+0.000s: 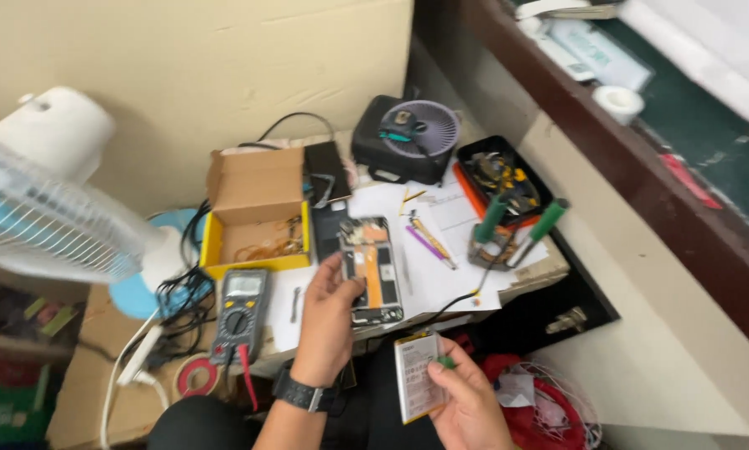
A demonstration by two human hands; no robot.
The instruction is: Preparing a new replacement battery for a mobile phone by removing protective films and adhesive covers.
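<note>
My left hand rests on an opened smartphone that lies back-off on white paper, its orange inner parts showing. A black watch sits on that wrist. Lower down, my right hand holds a flat phone battery with a pale label, gripped at its right edge together with a small green-tipped tool. The battery hangs below the table's front edge.
A multimeter with red lead lies left of the phone. Behind are a yellow-lined cardboard box, a small dark desk fan, a black parts tray, green-handled tools, purple tweezers. A white fan stands left.
</note>
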